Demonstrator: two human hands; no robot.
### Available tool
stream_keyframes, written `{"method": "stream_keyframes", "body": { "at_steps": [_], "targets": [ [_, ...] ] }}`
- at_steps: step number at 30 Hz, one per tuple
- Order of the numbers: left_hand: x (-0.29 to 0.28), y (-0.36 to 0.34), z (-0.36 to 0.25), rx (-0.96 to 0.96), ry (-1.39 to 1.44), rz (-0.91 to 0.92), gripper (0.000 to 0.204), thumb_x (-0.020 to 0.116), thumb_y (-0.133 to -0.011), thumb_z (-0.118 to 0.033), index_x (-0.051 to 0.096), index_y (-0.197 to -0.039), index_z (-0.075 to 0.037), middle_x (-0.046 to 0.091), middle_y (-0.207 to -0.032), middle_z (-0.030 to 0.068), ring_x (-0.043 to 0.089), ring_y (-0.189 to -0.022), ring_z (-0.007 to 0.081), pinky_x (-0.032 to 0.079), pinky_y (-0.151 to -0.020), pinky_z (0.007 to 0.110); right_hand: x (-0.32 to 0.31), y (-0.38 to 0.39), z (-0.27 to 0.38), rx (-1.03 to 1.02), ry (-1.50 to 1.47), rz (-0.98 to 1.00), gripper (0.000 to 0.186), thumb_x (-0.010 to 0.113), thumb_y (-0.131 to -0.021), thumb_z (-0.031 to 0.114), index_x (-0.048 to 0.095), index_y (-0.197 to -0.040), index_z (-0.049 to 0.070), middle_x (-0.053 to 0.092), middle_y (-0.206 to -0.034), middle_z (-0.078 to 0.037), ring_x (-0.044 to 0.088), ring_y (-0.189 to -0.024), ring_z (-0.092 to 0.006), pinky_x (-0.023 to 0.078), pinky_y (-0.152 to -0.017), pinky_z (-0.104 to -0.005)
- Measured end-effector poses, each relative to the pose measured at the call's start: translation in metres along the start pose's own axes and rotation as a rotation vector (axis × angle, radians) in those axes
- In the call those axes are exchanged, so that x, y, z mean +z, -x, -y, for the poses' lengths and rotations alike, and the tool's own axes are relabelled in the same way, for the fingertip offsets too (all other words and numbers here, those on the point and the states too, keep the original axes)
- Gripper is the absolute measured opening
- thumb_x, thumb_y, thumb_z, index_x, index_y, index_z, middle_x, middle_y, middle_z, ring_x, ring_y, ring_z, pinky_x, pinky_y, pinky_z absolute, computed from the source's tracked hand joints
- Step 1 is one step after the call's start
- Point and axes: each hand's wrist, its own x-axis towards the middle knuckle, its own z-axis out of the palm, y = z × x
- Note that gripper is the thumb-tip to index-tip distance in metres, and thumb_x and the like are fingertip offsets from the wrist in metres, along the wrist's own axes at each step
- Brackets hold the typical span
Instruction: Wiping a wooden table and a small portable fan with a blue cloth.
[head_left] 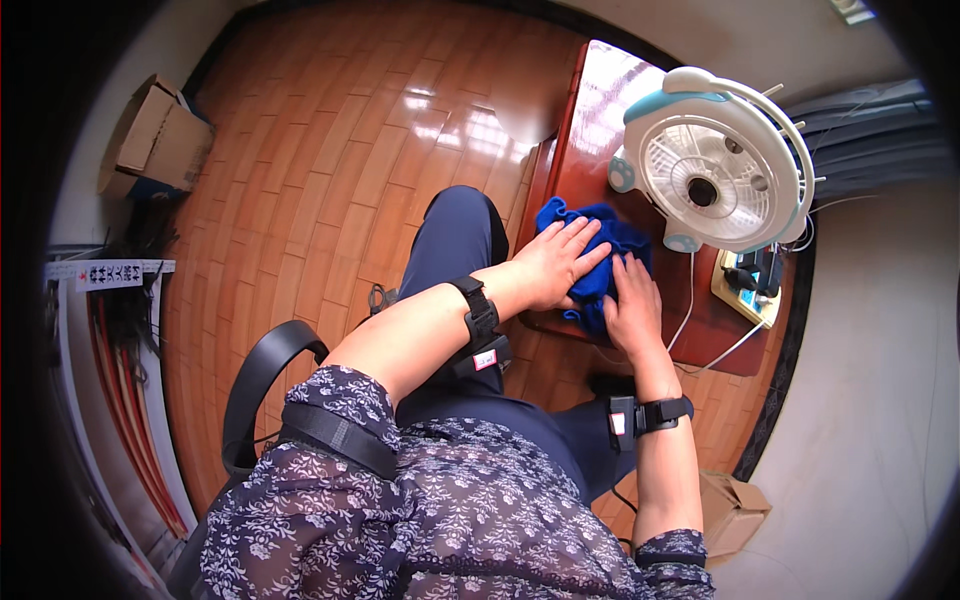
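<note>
A crumpled blue cloth [597,284] lies near the front edge of a glossy red-brown wooden table [582,178]. On its upper left part rests my left hand [553,264], palm down, fingers stretched out and a little spread. Close beside it, my right hand [634,308] reaches onto the cloth's right side with straight fingers. Neither hand wraps round the cloth. Parts of the cloth are hidden under both palms. Black straps with small boxes circle both forearms.
Just beyond the hands stands a white and light-blue fan [702,190] on the table. A power strip [745,288] with plugs and white cords sits at the right. Cardboard boxes [160,140] stand at the far left and lower right. A black chair armrest [262,385] is at my left.
</note>
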Motion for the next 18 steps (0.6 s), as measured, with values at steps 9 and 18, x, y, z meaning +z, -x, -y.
{"method": "stream_keyframes", "body": {
  "at_steps": [9,18],
  "targets": [
    [-0.012,0.05,0.012,0.164,0.063,0.075,0.095,0.083,-0.065,-0.031,0.036,-0.145,-0.011,0.029,-0.152,0.0204,0.029,-0.141,0.0371,0.028,-0.114,0.047,-0.004,0.046,0.039,-0.137,-0.038,0.023,0.067,0.071,-0.074,0.019,0.048,-0.137,0.012,0.049,-0.137,-0.016,0.042,-0.131,-0.0333,0.034,-0.107,-0.051],
    [-0.012,0.001,0.011,-0.016,0.064,-0.012,0.086,0.081,-0.067,-0.025,0.04,-0.143,-0.015,0.029,-0.153,0.0158,0.025,-0.143,0.0318,0.024,-0.114,0.046,-0.001,0.007,0.018,-0.04,0.032,-0.021,0.066,0.068,-0.076,0.016,0.047,-0.138,0.015,0.049,-0.14,-0.011,0.043,-0.132,-0.0285,0.032,-0.107,-0.054]
  ]
}}
